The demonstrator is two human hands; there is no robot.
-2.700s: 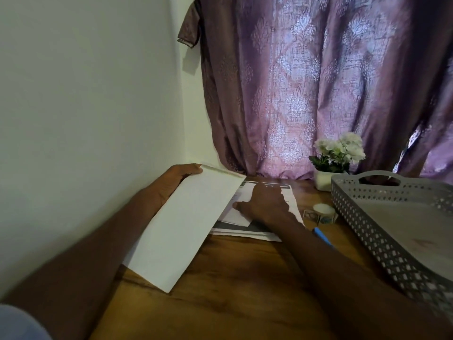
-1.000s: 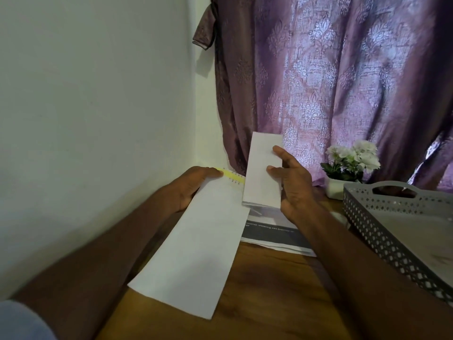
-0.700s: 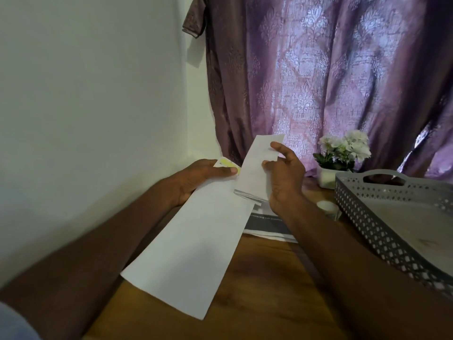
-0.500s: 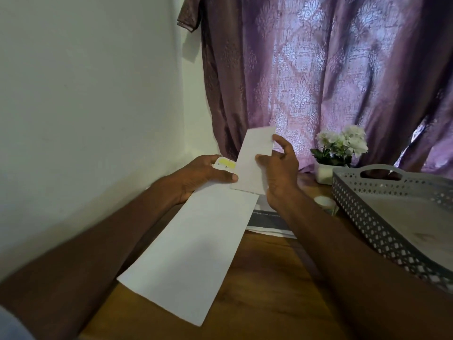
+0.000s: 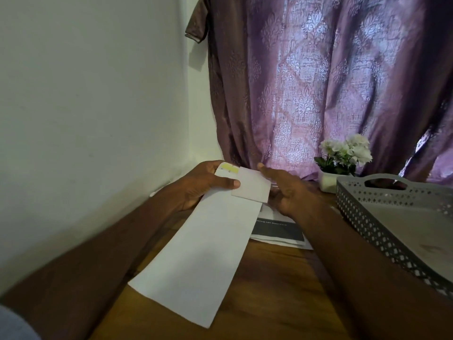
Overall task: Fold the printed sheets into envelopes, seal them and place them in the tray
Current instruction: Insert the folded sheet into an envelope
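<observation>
Folded white printed sheet (image 5: 252,185), upright half second ago, now tipped into mouth of long white paper envelope (image 5: 203,253) above surface's far-left corner. Left hand (image 5: 208,184) fingers clamp envelope mouth; right hand (image 5: 289,190) fingers extended, pushing sheet. Insertion begun; sealing pending.

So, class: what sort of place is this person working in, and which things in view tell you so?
Probably a desk corner in a home: a wooden table against a plain wall, a patterned purple curtain behind it, and a small pot of white flowers beside a grey tray.

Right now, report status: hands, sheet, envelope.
Left hand grips envelope at its open end. Right hand open, pushing folded sheet in, partly inserted. Nothing in the way.
</observation>
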